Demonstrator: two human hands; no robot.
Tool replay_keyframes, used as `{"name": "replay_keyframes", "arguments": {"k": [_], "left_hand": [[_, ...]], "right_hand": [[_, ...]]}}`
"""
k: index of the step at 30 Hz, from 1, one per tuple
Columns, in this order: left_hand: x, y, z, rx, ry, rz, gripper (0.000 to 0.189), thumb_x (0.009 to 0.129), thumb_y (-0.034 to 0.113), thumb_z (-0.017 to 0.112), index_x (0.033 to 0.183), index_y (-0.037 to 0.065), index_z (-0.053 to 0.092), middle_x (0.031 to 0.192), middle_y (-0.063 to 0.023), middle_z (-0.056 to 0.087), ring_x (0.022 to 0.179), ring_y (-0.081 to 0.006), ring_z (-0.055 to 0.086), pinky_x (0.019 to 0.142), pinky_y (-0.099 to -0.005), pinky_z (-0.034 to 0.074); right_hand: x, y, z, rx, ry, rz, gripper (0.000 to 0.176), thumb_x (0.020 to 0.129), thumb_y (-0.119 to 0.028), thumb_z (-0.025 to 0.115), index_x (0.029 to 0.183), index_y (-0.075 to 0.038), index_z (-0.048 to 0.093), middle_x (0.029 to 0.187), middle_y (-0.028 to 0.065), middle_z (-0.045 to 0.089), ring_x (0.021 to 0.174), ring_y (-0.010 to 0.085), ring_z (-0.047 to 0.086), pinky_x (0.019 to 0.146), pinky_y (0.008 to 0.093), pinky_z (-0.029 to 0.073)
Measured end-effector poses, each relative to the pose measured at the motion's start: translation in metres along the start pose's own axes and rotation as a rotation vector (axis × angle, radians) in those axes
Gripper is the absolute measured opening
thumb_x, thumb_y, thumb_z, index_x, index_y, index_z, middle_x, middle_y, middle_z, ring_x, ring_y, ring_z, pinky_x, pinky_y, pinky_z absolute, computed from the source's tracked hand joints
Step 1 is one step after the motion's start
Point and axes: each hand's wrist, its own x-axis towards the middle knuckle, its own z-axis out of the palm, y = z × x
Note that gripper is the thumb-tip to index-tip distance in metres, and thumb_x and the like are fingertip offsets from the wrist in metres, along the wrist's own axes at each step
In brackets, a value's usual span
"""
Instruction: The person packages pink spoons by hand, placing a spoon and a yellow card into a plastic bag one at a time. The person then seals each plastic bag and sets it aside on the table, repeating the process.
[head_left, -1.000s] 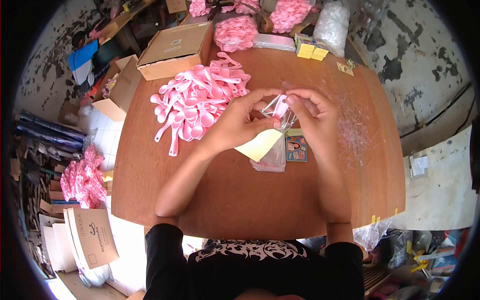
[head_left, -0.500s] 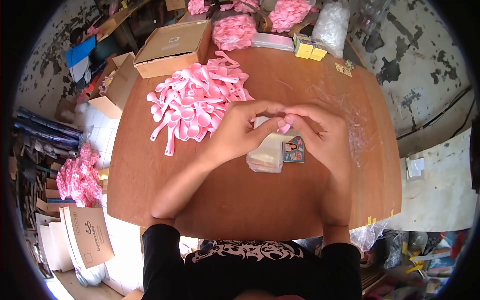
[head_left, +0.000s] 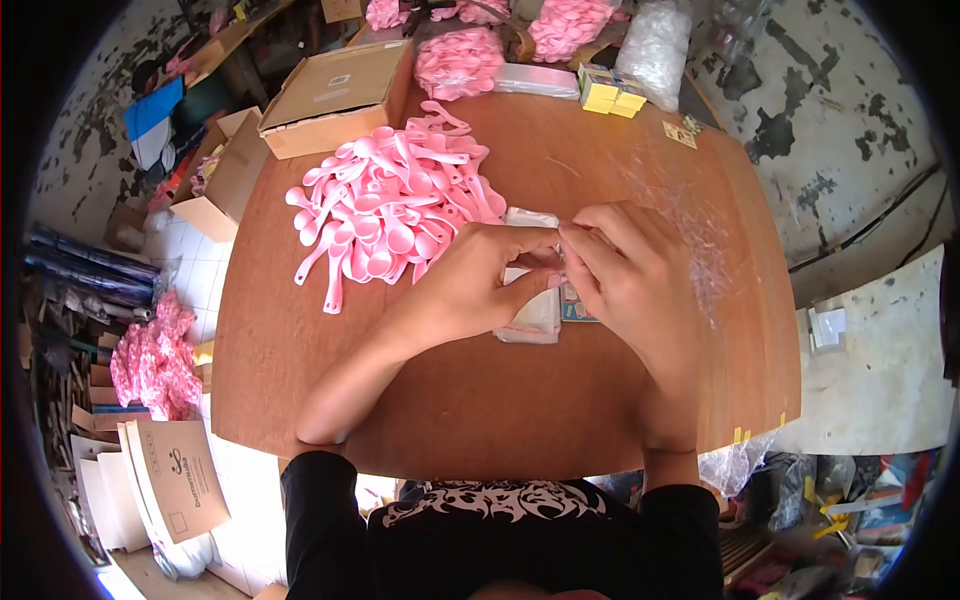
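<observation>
My left hand (head_left: pixel 485 283) and my right hand (head_left: pixel 630 275) meet above the middle of the brown table (head_left: pixel 450 410). Fingers and thumb of each are pinched together, and what lies between them is too small and hidden to name. Beneath the hands lies a stack of clear plastic bags (head_left: pixel 532 325), partly covered by my left hand. Beside it a blue printed card (head_left: pixel 577 308) shows only in part, under my right hand. A heap of pink spoons (head_left: pixel 385 205) lies to the left of the hands.
A closed cardboard box (head_left: pixel 340 95) stands at the back left. Along the back edge are bagged pink spoons (head_left: pixel 460 65), yellow boxes (head_left: pixel 610 92) and a bag of clear plastic (head_left: pixel 655 55). Thin plastic strips (head_left: pixel 705 250) lie at the right.
My right hand has turned, its back now more towards the camera and covering more of the card. The pink piece seen between the fingers earlier is now hidden.
</observation>
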Motion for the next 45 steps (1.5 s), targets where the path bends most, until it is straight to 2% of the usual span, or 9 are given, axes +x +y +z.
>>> {"name": "replay_keyframes", "arguments": {"k": [5,7,14,21,29,36,37,39,45], "left_hand": [[-0.003,0.008,-0.003,0.098,-0.035,0.023,0.03,0.085,-0.001,0.067,0.116,-0.001,0.066,0.094,-0.0177,0.072,0.084,-0.0221,0.072,0.072,-0.0353,0.055],[-0.004,0.013,-0.005,0.025,-0.002,-0.045,0.034,0.085,-0.005,0.067,0.119,-0.002,0.066,0.096,-0.013,0.073,0.084,-0.0121,0.068,0.075,-0.0268,0.054],[-0.011,0.018,-0.004,-0.144,0.116,0.021,0.026,0.09,-0.003,0.066,0.116,-0.005,0.066,0.09,-0.0089,0.072,0.084,-0.0097,0.066,0.076,-0.0237,0.053],[-0.008,0.005,0.006,-0.158,0.181,0.022,0.025,0.091,-0.001,0.063,0.116,-0.006,0.066,0.094,-0.0103,0.073,0.086,-0.0105,0.067,0.076,-0.0244,0.055],[-0.01,0.017,0.013,-0.036,0.079,-0.033,0.028,0.089,-0.002,0.063,0.116,-0.004,0.067,0.095,-0.0136,0.073,0.085,-0.0124,0.069,0.077,-0.0262,0.057],[-0.007,0.019,0.019,0.143,0.014,0.023,0.031,0.086,-0.001,0.066,0.117,0.001,0.068,0.084,-0.0097,0.074,0.074,-0.0067,0.068,0.048,-0.0224,0.041],[-0.006,0.023,0.018,0.109,-0.002,-0.019,0.033,0.086,-0.004,0.062,0.118,0.0,0.067,0.086,-0.0141,0.073,0.076,-0.0158,0.07,0.058,-0.0269,0.049],[-0.006,0.022,0.019,0.075,-0.026,-0.06,0.035,0.085,-0.007,0.058,0.118,-0.002,0.066,0.087,-0.0185,0.072,0.079,-0.0248,0.073,0.068,-0.0315,0.056],[-0.011,0.004,0.016,-0.071,0.035,0.091,0.034,0.087,-0.007,0.061,0.12,-0.002,0.065,0.09,-0.0133,0.074,0.08,-0.0141,0.072,0.069,-0.0267,0.054]], "right_hand": [[-0.003,0.003,0.005,0.014,0.072,0.034,0.016,0.064,-0.001,0.072,0.079,-0.004,0.066,0.079,0.0035,0.059,0.066,0.0222,0.06,0.058,0.0345,0.048],[-0.003,0.002,0.004,0.313,0.224,0.231,0.016,0.063,0.002,0.071,0.078,-0.003,0.066,0.074,0.0049,0.06,0.065,0.0226,0.061,0.057,0.0314,0.048],[-0.019,0.03,-0.034,0.652,0.492,0.674,0.014,0.072,0.01,0.063,0.083,0.002,0.069,0.079,0.0036,0.061,0.067,0.0116,0.058,0.06,0.0255,0.045],[-0.025,0.015,-0.043,0.628,0.105,0.351,0.014,0.074,0.004,0.071,0.087,0.0,0.071,0.088,0.0079,0.064,0.079,0.0178,0.061,0.066,0.0305,0.049],[-0.018,-0.008,-0.028,0.165,0.111,0.289,0.021,0.067,-0.005,0.08,0.085,-0.007,0.071,0.088,0.0054,0.064,0.081,0.0245,0.062,0.065,0.0341,0.051],[-0.022,-0.01,-0.027,0.017,0.047,0.192,0.014,0.07,-0.004,0.076,0.08,-0.007,0.067,0.084,0.0025,0.061,0.075,0.0223,0.061,0.059,0.0333,0.049],[-0.023,-0.01,-0.025,0.009,0.048,0.198,0.014,0.07,-0.004,0.076,0.08,-0.007,0.067,0.084,0.0025,0.061,0.075,0.0223,0.061,0.059,0.0333,0.049],[-0.027,-0.009,-0.023,0.015,0.043,0.21,0.012,0.071,-0.002,0.074,0.079,-0.006,0.066,0.083,0.0042,0.06,0.074,0.0235,0.061,0.058,0.0318,0.049],[-0.033,0.007,-0.044,0.604,0.33,0.509,0.008,0.084,-0.009,0.068,0.081,-0.003,0.064,0.082,0.0055,0.06,0.071,0.0175,0.059,0.064,0.0307,0.049]]}}
